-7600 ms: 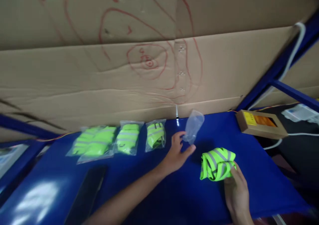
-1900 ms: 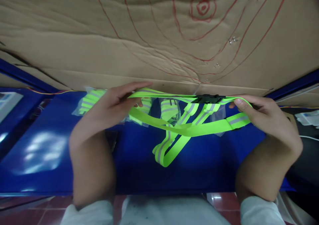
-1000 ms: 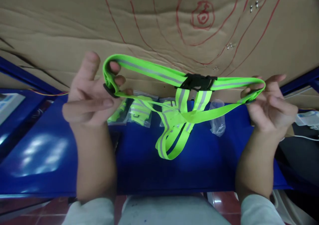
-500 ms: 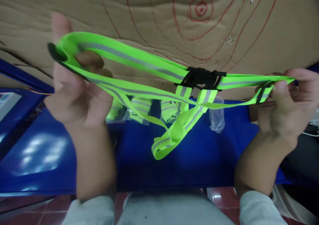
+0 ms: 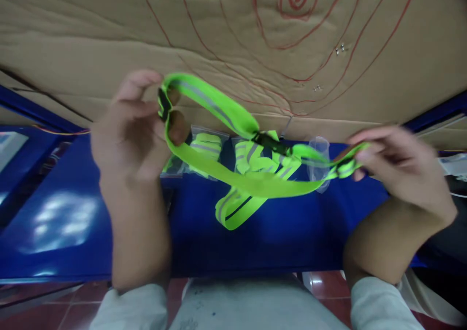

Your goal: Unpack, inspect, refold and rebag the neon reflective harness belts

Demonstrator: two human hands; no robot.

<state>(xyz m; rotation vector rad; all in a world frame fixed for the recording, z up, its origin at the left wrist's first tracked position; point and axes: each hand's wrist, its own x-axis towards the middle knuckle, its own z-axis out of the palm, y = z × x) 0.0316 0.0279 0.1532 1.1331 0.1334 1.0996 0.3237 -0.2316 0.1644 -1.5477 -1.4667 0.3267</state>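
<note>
A neon-green reflective strap harness [image 5: 270, 186] with grey stripes hangs in a loop between my two hands, above the blue table. My left hand [image 5: 131, 130] is closed on its left end, near a black slider. At the other end, my right hand [image 5: 401, 169] pinches the strap by a second black adjuster. A black buckle [image 5: 273, 144] joins the straps in the middle, blurred by motion. Below it, crossed straps dangle in a folded loop. Behind the harness lie clear bags [image 5: 206, 150] with folded green straps.
The blue table [image 5: 255, 247] spans the view. At its back stands a cardboard panel [image 5: 109, 38] with red curved lines and small metal pins. A clear plastic cup or bag [image 5: 318, 150] is behind the harness, and a white object with a cable [image 5: 454, 167] sits at right.
Both hands have come closer together, so the strap loop is slacker and sags at the front. My left hand has turned and moved right; the right hand has shifted left and lower.
</note>
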